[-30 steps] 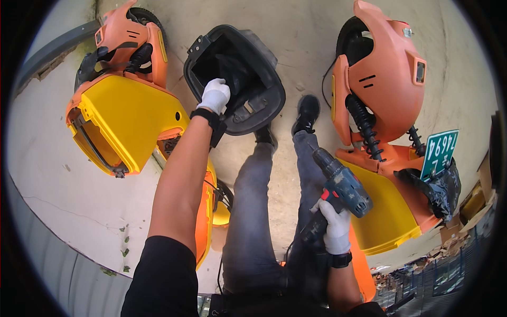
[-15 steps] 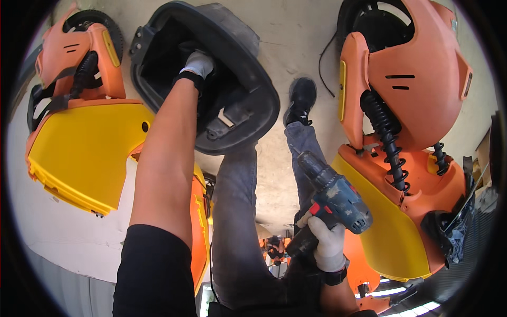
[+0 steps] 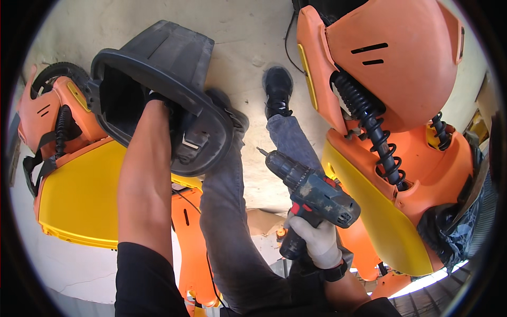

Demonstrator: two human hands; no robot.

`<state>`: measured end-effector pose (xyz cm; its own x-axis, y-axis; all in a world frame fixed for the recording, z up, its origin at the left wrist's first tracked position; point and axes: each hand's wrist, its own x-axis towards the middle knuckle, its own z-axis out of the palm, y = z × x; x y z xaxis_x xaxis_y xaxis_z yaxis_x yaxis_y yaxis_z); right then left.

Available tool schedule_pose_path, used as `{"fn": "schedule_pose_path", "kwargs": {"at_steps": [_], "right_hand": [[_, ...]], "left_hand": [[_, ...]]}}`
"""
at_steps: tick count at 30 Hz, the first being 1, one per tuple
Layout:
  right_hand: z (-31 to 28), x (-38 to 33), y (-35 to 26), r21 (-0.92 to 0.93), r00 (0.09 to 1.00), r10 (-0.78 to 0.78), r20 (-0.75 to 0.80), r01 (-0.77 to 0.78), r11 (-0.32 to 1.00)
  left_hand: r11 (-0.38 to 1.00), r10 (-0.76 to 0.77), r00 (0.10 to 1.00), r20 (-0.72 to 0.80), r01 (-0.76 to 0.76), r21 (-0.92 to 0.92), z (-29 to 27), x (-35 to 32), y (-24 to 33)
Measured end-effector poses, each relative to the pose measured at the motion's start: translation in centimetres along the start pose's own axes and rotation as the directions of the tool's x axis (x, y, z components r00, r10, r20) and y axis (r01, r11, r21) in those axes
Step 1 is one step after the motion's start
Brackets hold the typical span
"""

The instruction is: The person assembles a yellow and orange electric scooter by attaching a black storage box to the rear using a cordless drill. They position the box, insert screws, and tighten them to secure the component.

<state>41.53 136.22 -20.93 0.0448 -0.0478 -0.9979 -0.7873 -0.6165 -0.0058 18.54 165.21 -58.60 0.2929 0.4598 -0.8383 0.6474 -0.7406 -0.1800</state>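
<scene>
My left arm reaches into a deep black plastic storage tub (image 3: 177, 55), which tilts in front of my leg. Inside it my left hand (image 3: 160, 100) is mostly hidden in shadow; the fingers do not show, but the tub hangs from that hand. A dark blue and black cordless drill (image 3: 317, 193) with red parts is in my white-gloved right hand (image 3: 319, 240), closed round its grip. The drill's bit points up and to the left, away from any part.
At the right stands an orange and yellow scooter body (image 3: 396, 68) with black spring shocks (image 3: 372, 119). Another lies at the left, with a yellow panel (image 3: 79, 195) and a wheel (image 3: 58, 76). Black plastic sheeting (image 3: 449, 235) is at the right edge. My shoe (image 3: 278, 90) rests on the concrete floor.
The tub has moved left and tilted in my left hand, so more of its outer side shows. The drill has shifted slightly left, and its bit shows now. The whole view has shifted.
</scene>
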Motion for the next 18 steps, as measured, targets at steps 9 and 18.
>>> {"fn": "schedule_pose_path", "kwargs": {"at_steps": [9,18], "right_hand": [[0.4,0.0,-1.0,0.016,0.999,0.039,-0.028,-0.039,0.999],[-0.5,-0.2,-0.8,0.022,0.998,0.062,0.019,-0.063,0.998]], "left_hand": [[0.995,0.021,1.0,0.023,-0.023,0.097,-1.2,0.0,-0.2],[0.987,0.045,0.999,0.025,-0.049,0.155,-1.6,-0.1,0.4]]}}
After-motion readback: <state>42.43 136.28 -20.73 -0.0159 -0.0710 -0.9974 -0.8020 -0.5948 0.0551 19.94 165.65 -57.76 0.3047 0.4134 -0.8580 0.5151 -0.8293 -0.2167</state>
